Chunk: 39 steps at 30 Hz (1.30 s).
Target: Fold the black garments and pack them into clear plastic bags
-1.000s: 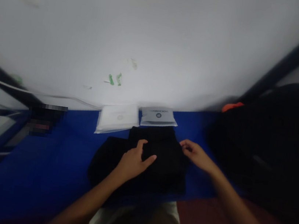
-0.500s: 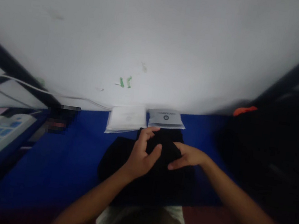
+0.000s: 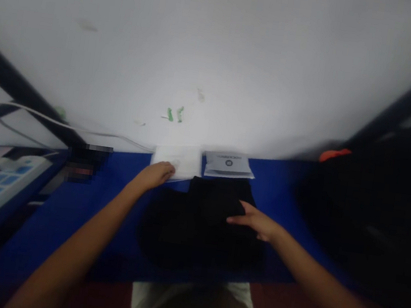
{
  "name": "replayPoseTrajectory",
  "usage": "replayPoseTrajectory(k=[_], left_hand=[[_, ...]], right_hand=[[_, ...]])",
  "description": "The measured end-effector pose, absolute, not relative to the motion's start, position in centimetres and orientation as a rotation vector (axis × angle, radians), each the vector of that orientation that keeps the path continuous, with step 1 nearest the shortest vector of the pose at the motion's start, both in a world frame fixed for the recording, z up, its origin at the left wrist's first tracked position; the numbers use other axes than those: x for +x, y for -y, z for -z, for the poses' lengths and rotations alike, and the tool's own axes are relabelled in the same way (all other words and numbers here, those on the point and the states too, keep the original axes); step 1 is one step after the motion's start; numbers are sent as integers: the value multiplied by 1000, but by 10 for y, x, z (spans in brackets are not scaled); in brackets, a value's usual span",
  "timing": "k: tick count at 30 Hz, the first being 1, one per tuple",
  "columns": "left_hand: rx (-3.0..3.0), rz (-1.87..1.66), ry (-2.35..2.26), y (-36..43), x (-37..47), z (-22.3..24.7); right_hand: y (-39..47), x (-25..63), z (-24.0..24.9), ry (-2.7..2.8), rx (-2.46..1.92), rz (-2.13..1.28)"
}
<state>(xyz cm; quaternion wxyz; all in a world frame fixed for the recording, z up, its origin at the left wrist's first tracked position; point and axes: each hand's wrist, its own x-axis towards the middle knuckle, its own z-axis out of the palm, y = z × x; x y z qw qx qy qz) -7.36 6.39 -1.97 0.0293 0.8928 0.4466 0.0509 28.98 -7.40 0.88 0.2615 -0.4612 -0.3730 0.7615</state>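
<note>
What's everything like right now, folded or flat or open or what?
Black cloth: looks folded, lying on the blue table.
White plastic packaging: lying flat; open or sealed, can't tell.
Printed grey pouch: resting on the table, print showing.
White cable: running along the wall.
Left hand: fingers curled, at the packaging.
Right hand: thumb apart from forefinger, at the cloth; grip unclear.

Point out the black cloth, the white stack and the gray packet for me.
Black cloth (image 3: 201,222): head view, middle of its upper face.
White stack (image 3: 184,159): head view, top surface.
Gray packet (image 3: 228,167): head view, front face near the round mark.
</note>
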Motion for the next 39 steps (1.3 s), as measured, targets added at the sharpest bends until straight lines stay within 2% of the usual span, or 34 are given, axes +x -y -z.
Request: replayPoseTrajectory(k=[5,12,15,20,23,27,32,39], left_hand=[[2763,-160,-1444,-59,-70,14],[2775,-168,-1387,-13,-34,-24],[2815,-314,-1224,14,-12,-35],[2998,-784,-907,42,16,-35],[3012,-1008,-922,49,25,-30],[2988,-1131,-1024,54,33,-26],[3046,-1132,-1056,58,39,-25],[3177,-980,-742,71,57,-17]], right_hand=[[78,292,-5,999,-1264,-2062],[76,292,-9,955,-1190,-2033],[74,290,-12,947,-1139,-2015],[74,278,-14,919,-1125,-1984],[76,268,-13,968,-1192,-1966],[78,264,-11,1176,-1220,-1872],[80,265,-13,1515,-1170,-1668],[79,252,-10,1473,-1159,-1912]])
